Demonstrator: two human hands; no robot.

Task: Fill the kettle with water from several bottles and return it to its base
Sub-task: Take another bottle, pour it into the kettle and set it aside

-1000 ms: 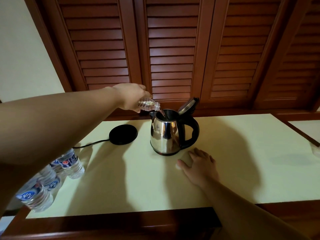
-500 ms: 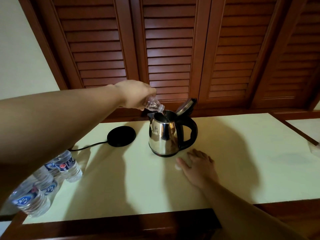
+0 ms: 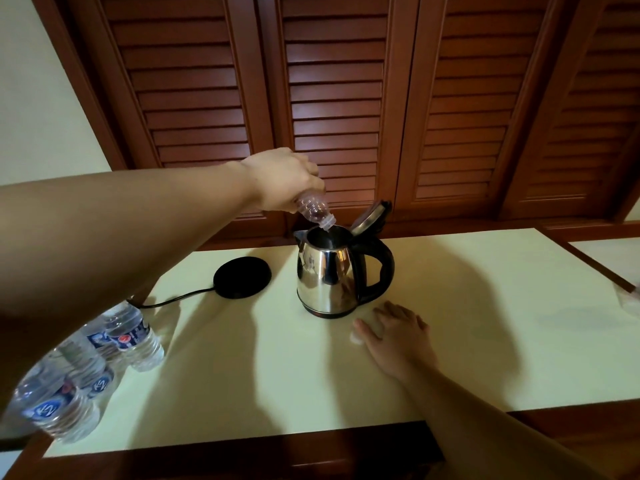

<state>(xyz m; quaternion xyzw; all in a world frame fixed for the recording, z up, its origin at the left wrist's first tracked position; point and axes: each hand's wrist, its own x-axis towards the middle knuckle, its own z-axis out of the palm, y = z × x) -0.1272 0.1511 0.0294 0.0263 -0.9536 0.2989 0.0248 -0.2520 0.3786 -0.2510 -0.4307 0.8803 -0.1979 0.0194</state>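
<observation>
A steel kettle (image 3: 327, 275) with a black handle stands on the pale tabletop (image 3: 485, 306), its lid (image 3: 369, 216) tipped open. My left hand (image 3: 284, 178) grips a clear plastic bottle (image 3: 313, 211) tilted neck-down, its mouth just over the kettle's opening. My right hand (image 3: 398, 336) rests flat on the table just in front and right of the kettle, over a small white object (image 3: 356, 337). The round black base (image 3: 241, 277) lies left of the kettle with its cord running left.
Several water bottles (image 3: 133, 339) with blue labels stand at the table's left front corner, partly behind my left arm. Brown louvred doors (image 3: 332, 98) rise behind the table. A clear wrapper (image 3: 628, 299) lies at the far right edge.
The bottle in my left hand has tipped steeper, its neck now pointing further down into the kettle. My right hand stays flat in the same spot.
</observation>
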